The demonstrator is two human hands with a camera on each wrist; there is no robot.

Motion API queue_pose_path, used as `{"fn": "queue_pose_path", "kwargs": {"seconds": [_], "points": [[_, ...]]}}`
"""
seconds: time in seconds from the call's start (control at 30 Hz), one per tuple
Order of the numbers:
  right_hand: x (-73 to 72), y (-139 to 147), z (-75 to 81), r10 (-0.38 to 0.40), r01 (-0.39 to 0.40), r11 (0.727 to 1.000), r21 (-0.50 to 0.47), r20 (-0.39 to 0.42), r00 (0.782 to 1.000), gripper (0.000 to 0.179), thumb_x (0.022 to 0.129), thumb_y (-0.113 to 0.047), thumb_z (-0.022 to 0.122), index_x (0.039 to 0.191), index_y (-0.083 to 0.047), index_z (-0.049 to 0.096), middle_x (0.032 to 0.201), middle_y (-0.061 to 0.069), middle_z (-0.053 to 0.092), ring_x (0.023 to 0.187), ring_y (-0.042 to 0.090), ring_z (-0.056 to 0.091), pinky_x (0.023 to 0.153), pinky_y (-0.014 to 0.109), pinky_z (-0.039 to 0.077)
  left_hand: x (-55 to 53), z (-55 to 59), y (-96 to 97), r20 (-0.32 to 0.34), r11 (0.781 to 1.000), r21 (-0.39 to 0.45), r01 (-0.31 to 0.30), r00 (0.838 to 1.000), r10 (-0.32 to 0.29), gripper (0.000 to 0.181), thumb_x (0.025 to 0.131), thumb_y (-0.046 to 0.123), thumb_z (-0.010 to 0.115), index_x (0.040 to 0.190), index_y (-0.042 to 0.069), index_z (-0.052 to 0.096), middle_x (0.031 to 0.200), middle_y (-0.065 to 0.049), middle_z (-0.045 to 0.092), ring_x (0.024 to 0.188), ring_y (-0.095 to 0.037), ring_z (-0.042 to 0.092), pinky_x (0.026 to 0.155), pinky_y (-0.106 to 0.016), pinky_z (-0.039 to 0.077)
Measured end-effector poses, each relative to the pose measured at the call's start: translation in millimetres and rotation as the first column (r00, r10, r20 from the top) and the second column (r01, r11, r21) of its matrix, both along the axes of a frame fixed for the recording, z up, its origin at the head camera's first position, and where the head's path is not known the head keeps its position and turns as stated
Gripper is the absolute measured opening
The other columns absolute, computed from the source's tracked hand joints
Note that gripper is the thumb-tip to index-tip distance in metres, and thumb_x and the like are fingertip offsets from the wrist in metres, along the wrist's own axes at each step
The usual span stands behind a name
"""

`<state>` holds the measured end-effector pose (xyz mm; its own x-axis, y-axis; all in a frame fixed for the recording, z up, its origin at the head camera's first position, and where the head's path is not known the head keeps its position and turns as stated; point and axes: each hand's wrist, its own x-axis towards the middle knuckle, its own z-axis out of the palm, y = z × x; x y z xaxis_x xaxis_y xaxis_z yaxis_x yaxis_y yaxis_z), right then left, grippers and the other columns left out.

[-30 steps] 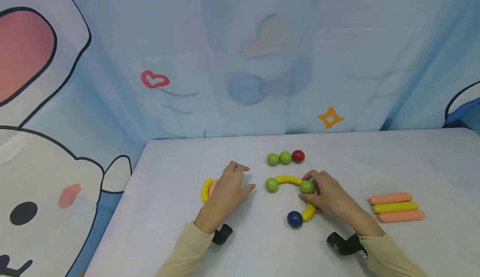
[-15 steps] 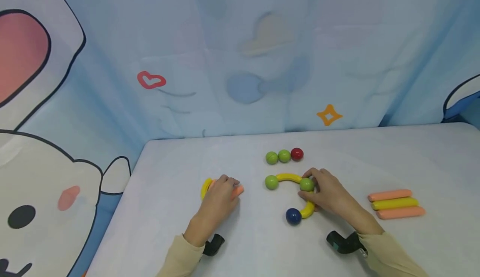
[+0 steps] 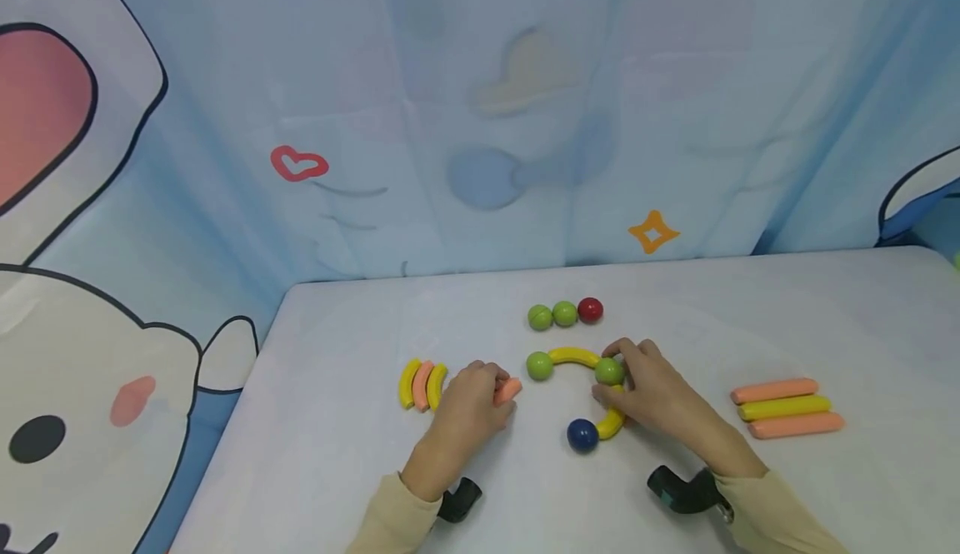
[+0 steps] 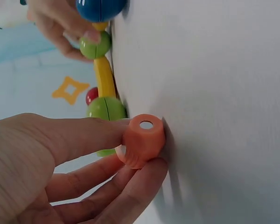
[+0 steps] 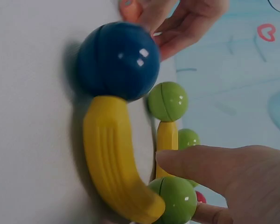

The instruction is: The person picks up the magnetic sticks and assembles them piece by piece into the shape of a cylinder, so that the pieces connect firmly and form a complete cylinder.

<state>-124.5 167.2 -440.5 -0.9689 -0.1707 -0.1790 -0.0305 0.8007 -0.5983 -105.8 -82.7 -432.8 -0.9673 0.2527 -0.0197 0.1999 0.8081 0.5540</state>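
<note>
My left hand [image 3: 471, 404] pinches a short orange rod [image 3: 507, 391] between thumb and fingers, just left of a joined chain of balls and rods. In the left wrist view, the end of the orange rod [image 4: 146, 140] shows a round silvery spot. The chain runs from a green ball [image 3: 539, 366] through a curved yellow rod [image 3: 573, 356] to a second green ball [image 3: 609, 371]. A second curved yellow rod [image 3: 611, 424] leads from there to a blue ball [image 3: 582, 436]. My right hand [image 3: 660, 391] holds the second green ball between thumb and fingers.
Two green balls [image 3: 552, 315] and a red ball [image 3: 590, 311] sit in a row behind the chain. Curved yellow and orange rods [image 3: 422, 386] lie at the left. Straight orange and yellow rods [image 3: 784, 407] lie at the right. A printed curtain [image 3: 480, 121] hangs behind the table.
My left hand has come down onto the rods at the left, picked up an orange one and carried it right, toward the chain. The right hand stays at its green ball.
</note>
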Motion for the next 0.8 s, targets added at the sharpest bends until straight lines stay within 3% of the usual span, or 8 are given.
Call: {"fn": "queue_pose_path", "kwargs": {"seconds": [0.33,0.53,0.8], "points": [[-3.2,-8.0,2.6,0.052,-0.052,0.999,0.009,-0.045,0.998,0.047,0.097,-0.017,0.073,0.137,0.002,0.058,0.119,0.026,0.049,0.084,0.028,0.054,0.068,0.035,0.054,0.3,-1.2,12.7,0.007,1.000,0.009,-0.026,1.000,0.026,0.018,0.086,0.003,0.082,0.103,-0.002,0.076,0.088,-0.004,0.064,0.075,-0.013,0.054,0.066,-0.021,0.048],[-2.3,-6.2,1.8,0.069,-0.069,0.998,-0.007,-0.046,0.997,0.045,0.097,-0.018,0.072,0.135,0.003,0.058,0.119,0.025,0.048,0.088,0.030,0.055,0.074,0.040,0.057,-0.8,-2.4,14.6,0.014,0.998,0.032,-0.050,0.999,0.050,0.021,0.089,0.003,0.080,0.107,-0.005,0.074,0.088,-0.006,0.062,0.074,-0.014,0.053,0.063,-0.021,0.048],[1.6,-3.4,1.4,0.079,-0.079,0.997,-0.023,-0.012,0.997,0.050,0.096,-0.020,0.073,0.135,0.006,0.057,0.116,0.023,0.048,0.096,0.031,0.055,0.087,0.049,0.059,-9.0,-5.1,16.8,-0.045,0.997,0.056,-0.056,0.997,0.059,0.017,0.092,0.006,0.080,0.104,-0.005,0.075,0.086,-0.005,0.062,0.074,-0.012,0.053,0.065,-0.019,0.047]]}}
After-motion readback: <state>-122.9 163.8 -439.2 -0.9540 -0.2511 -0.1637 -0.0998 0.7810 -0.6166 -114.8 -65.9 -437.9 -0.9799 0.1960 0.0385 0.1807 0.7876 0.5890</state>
